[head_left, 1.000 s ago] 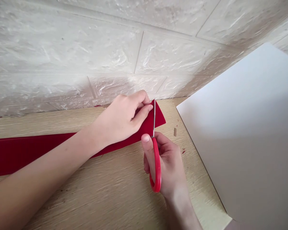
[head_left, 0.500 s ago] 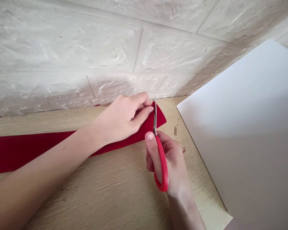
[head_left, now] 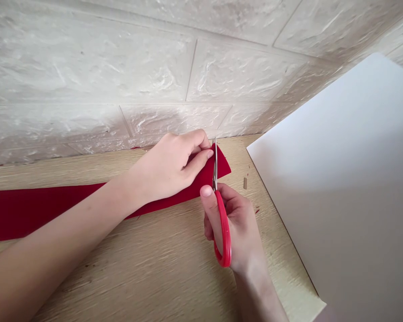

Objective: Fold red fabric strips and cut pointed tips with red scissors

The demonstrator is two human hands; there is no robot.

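Note:
A long dark red strip (head_left: 47,206) lies across the wooden table (head_left: 154,268), running from the left edge to a slanted end near the wall. My left hand (head_left: 169,167) presses down on the strip close to that end, fingers pinching its upper edge. My right hand (head_left: 237,228) grips red-handled scissors (head_left: 222,226). The scissors' steel blades (head_left: 215,165) stand across the strip just right of my left fingertips, cutting into it.
A large white sheet (head_left: 345,188) covers the right side of the table and hangs past its front corner. A white embossed brick-pattern wall (head_left: 154,76) rises right behind the strip. Small scraps (head_left: 245,183) lie between the strip's end and the sheet.
The scissors' handles have shifted slightly right and back, and the blades have worked a little along the cut. My left hand stays put on the strip.

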